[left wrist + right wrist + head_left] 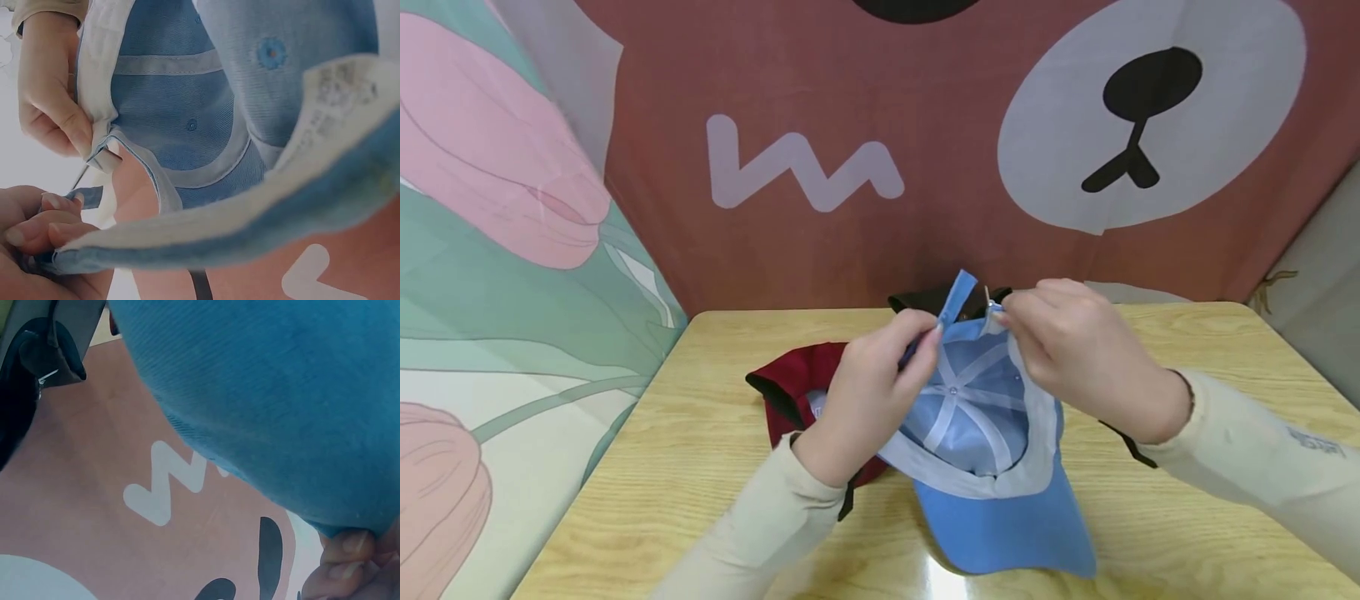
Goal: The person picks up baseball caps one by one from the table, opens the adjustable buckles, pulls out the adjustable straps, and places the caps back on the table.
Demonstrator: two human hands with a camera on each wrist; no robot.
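Observation:
A light blue baseball cap [1011, 533] is held inside up over the table, its brim toward me. My left hand [872, 387] pinches the blue back strap [958, 296], whose end sticks up past the fingertips. My right hand [1078, 354] grips the opposite edge of the back opening, beside a small metal buckle [990, 305]. In the left wrist view the flat buckle [107, 160] lies by the right thumb, and the strap end [92, 197] stands apart from it. The right wrist view shows the crown's outer cloth [269, 412], with right fingertips [350, 544] at its edge.
Left of the blue cap a dark red cap [805, 367] lies on the wooden table [655, 433], partly behind my left hand. A dark cap [925, 298] sits behind, near the table's back edge. A printed cloth [820, 258] hangs at the back.

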